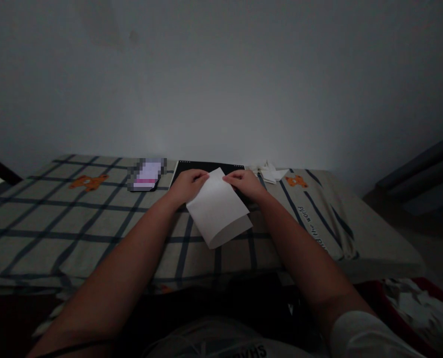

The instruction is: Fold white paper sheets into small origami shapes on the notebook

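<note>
A white sheet of paper (219, 209), folded over on itself with its lower layers apart, is held up in front of me. My left hand (191, 185) pinches its upper left edge between thumb and fingers. On the other side, my right hand (245, 183) grips the paper near its top corner. Behind the paper lies a flat black board or pad (202, 166) with a pale left edge, partly covered by my hands and the sheet.
A checked cloth (94, 214) with bear prints covers the table. A phone (146, 175) with a lit, blurred screen lies at left. Folded white paper pieces (271, 173) sit at right by the wall. A red container (430, 288) with crumpled white material stands lower right.
</note>
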Tool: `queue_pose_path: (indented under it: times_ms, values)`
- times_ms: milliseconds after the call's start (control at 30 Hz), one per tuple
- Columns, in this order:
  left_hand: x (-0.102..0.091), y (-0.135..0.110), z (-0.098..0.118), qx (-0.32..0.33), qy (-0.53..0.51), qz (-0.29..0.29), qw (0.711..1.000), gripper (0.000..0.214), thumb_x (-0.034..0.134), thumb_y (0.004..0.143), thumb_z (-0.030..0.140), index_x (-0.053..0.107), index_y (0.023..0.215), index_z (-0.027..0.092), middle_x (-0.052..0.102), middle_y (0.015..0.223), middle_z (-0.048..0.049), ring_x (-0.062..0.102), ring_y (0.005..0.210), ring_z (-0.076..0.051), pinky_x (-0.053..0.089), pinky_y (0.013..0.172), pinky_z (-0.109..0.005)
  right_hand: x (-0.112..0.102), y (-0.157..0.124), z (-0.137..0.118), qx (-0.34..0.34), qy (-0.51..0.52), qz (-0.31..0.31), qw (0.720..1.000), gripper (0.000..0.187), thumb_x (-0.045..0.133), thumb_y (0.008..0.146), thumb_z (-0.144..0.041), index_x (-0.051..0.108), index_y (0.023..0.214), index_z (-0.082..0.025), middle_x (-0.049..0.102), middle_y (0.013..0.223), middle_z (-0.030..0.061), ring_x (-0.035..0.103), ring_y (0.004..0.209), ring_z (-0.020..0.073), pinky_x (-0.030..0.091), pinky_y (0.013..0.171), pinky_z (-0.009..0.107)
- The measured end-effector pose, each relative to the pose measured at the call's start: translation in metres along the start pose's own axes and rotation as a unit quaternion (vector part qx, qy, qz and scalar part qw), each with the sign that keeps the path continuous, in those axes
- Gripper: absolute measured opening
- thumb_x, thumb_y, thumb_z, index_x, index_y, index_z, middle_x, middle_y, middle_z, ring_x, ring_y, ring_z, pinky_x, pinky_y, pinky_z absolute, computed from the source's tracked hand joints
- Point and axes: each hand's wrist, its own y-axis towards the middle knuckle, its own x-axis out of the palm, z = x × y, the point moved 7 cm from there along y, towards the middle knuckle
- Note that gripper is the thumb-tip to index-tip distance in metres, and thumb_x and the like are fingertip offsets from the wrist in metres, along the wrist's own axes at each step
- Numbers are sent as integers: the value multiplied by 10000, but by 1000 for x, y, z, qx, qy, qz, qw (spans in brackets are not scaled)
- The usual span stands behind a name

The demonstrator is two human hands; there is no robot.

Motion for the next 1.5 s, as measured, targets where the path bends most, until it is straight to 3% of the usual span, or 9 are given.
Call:
queue_pose_path:
  times_ms: [267,967,1100,1167,1267,1333,1500]
  values:
    - [1,0,1,-10,56,-31,998,306,490,808,393,692,872,172,685,862,-46,598,788,-184,444,735,-286,2,2,8,10,-6,-5,1000,299,606,736,-410,701,820,-139,635,685,46,509,572,115,389,542,258]
    - [2,0,0,12,60,-26,998,302,491,815,393,700,881,186,688,891,-60,610,813,-196,453,759,-299,4,2,6,-14,-7,-17,1000,293,584,750,-408,696,784,-139,606,619,25,492,549,112,361,522,248]
    - [-3,-1,5,22,85,2,996,299,511,809,394,705,900,186,687,930,-68,610,849,-208,451,783,-311,2,3,6,-12,-14,6,1000,270,593,744,-395,692,776,-145,652,696,48,534,596,126,391,550,251]
    - [-10,-1,4,10,82,47,996,308,542,792,391,697,951,178,683,959,-76,607,881,-214,448,810,-320,-3,4,6,-11,-20,37,999,267,595,742,-397,690,766,-149,665,724,55,552,621,136,399,563,255]
    - [-25,-1,-8,-52,6,146,988,384,599,755,398,663,1041,150,670,1012,-97,600,930,-219,443,854,-330,-13,5,8,-16,-20,94,995,282,583,749,-410,687,768,-148,667,717,53,556,617,139,402,570,260]
    - [-27,-2,-20,-103,-98,169,975,417,630,730,420,656,1040,142,667,1016,-104,603,933,-222,452,854,-337,-19,6,9,-25,-7,127,992,289,571,755,-411,684,769,-145,667,711,48,555,609,137,407,577,263]
    - [-5,-1,-29,-189,-348,58,916,329,661,726,399,663,909,126,679,881,-97,626,791,-193,506,703,-291,-26,7,10,-43,22,167,985,271,578,747,-390,677,760,-138,683,757,56,589,674,144,433,634,268]
